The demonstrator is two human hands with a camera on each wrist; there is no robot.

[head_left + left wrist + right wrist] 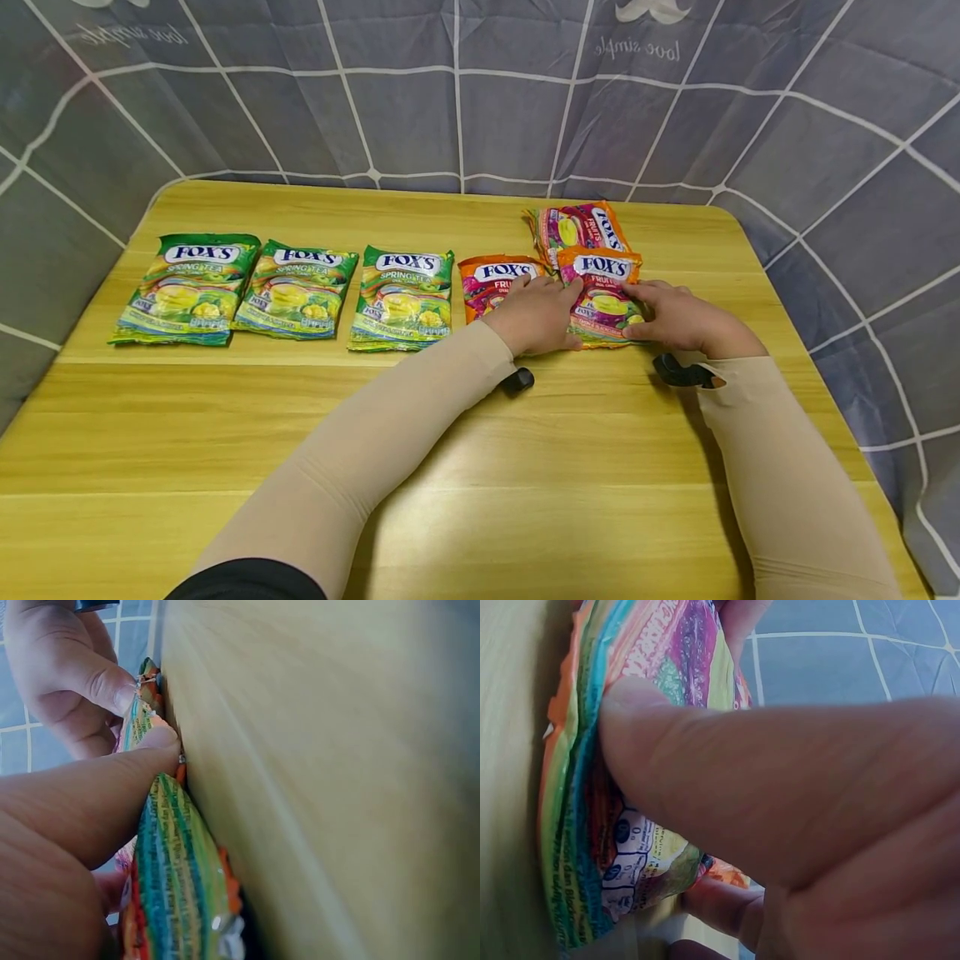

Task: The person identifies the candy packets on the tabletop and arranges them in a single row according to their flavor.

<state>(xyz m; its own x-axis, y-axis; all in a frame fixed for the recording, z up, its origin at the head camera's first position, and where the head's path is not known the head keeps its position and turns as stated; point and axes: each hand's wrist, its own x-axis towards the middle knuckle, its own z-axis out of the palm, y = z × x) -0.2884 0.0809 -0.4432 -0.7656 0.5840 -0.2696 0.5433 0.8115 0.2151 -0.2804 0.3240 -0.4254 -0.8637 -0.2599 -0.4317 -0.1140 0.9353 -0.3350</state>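
One grey checked cloth hangs behind a wooden table, over which a person extends two arms in beige sleeves. Three green Fox's packets lie at left, two of them just beside each other. At right are three pink-and-orange ones: a turned rear packet, a neighbouring packet partly hidden by the left hand, and the held packet, which ends the front row and overlaps the rear one's lower edge in the head view (its label reads upright to the person). Holding it from both sides probably keeps the soft wrapper square and its contents level. The left hand pinches its left edge, thumb low, fingers arched beside the neighbour; the right hand pinches the opposite edge, its thumb pressed on the printed front
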